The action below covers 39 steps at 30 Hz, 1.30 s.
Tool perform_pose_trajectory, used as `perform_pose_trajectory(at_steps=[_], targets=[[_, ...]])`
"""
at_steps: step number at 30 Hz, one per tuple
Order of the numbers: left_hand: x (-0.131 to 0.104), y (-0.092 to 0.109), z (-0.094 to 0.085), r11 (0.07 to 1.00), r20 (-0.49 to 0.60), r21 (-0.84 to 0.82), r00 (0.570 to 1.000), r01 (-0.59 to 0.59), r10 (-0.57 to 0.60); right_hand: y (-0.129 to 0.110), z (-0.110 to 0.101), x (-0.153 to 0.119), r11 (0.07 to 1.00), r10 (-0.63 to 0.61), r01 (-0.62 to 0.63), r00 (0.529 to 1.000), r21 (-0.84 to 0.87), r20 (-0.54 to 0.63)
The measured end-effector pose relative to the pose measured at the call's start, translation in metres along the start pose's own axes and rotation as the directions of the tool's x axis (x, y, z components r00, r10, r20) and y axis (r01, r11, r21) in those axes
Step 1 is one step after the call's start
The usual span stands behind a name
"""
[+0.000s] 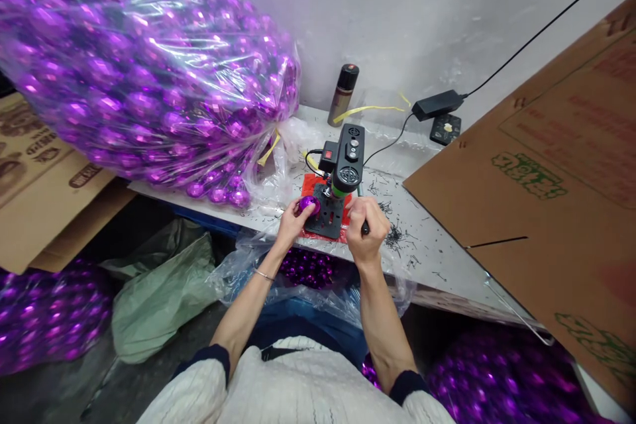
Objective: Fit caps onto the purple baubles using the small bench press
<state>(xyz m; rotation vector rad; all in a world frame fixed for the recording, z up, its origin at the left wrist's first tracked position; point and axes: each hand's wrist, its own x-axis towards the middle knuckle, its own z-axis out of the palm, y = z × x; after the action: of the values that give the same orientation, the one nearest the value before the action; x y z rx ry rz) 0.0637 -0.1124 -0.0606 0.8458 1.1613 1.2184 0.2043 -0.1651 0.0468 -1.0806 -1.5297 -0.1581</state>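
A shiny purple ball (309, 205) is pinched in the fingers of my left hand (293, 220), beside the left edge of a small black machine (349, 159). The machine stands on a black slotted base plate (328, 215) over a red sheet (311, 181). On the machine's right side, my right hand (366, 225) is wrapped round a black-ended handle (365, 228). What lies directly under the machine's head is partly hidden.
Clear bag of purple balls (163, 73) fills the back left. Behind the machine stands a spray can (343, 95). Black scraps (395, 234) litter the white table (417, 252). A cardboard box (556, 212) leans at right; a power adapter (437, 105) hangs by its cord.
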Motion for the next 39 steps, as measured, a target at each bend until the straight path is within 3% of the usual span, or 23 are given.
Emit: perform_pose_trajectory(at_steps=[3,6,9,14,16,24,29,35,39], targets=[[0.003,-0.008,0.007,0.964,0.046,0.231,0.991,-0.130,0.122,-0.001,-0.002,0.007,0.999,0.023,-0.022,1.000,-0.023,0.008],[0.003,-0.011,0.011,0.861,0.061,0.472,0.981,-0.190,0.183,-0.001,-0.002,0.010,0.998,0.047,-0.046,0.999,-0.039,0.020],[0.001,-0.010,0.013,0.784,0.087,0.572,0.968,-0.242,0.236,-0.001,-0.002,0.009,0.998,0.053,-0.052,0.998,-0.037,0.027],[0.001,-0.004,0.015,0.736,0.284,0.540,0.911,-0.409,0.299,-0.001,-0.002,0.006,0.999,0.040,-0.040,0.999,-0.029,0.014],[0.001,-0.003,0.014,0.740,0.316,0.509,0.895,-0.440,0.315,0.000,-0.002,0.005,0.999,0.040,-0.039,0.999,-0.026,0.019],[-0.004,-0.005,0.010,0.815,0.282,0.425,0.913,-0.394,0.295,0.000,-0.002,0.003,0.999,0.029,-0.029,0.999,-0.026,0.021],[0.003,-0.004,0.013,0.795,0.259,0.470,0.921,-0.384,0.291,-0.001,-0.003,0.005,0.999,0.008,-0.007,1.000,-0.035,0.022],[0.003,-0.010,0.020,0.713,0.370,0.488,0.859,-0.504,0.354,-0.001,-0.005,0.006,0.999,0.024,-0.023,0.999,-0.039,0.030],[0.001,-0.020,0.023,0.791,0.324,0.414,0.885,-0.451,0.335,-0.001,-0.005,0.003,0.999,0.032,-0.032,0.999,-0.016,0.038]])
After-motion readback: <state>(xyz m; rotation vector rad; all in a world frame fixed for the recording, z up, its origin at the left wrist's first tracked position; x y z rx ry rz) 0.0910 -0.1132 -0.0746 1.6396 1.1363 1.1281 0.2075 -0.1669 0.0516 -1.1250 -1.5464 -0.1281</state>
